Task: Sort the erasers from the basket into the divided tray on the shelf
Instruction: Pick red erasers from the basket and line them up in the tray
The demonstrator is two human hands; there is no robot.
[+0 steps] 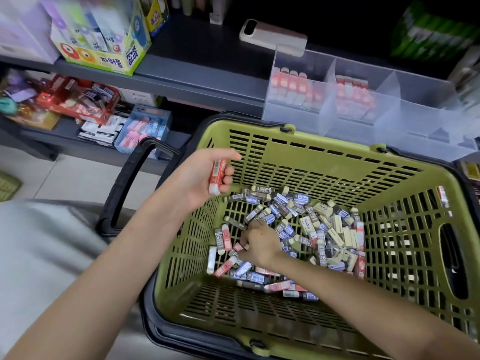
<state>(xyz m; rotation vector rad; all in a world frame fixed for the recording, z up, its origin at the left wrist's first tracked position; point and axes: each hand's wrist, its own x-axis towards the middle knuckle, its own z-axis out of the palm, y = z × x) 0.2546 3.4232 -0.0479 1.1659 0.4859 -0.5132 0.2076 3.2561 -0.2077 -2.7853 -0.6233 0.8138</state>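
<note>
A green plastic basket point(311, 157) holds a heap of several erasers point(324, 229) in red, blue, dark and cream sleeves. My left hand point(205, 175) hovers over the basket's left rim and grips a red-sleeved eraser point(217, 176), white tip down. My right hand point(257, 242) is down in the basket, fingers curled, pinching a small red eraser point(239, 246) in the heap. The clear divided tray point(389, 118) stands on the shelf behind the basket. Its two left compartments hold rows of red erasers point(293, 87); its right compartments look empty.
A pale phone-like device point(272, 36) lies on the tray's back left corner. A glue box point(104, 48) sits on the upper shelf at left. The lower shelf carries boxes of stationery point(145, 128). The basket's black handle point(124, 193) hangs down at left.
</note>
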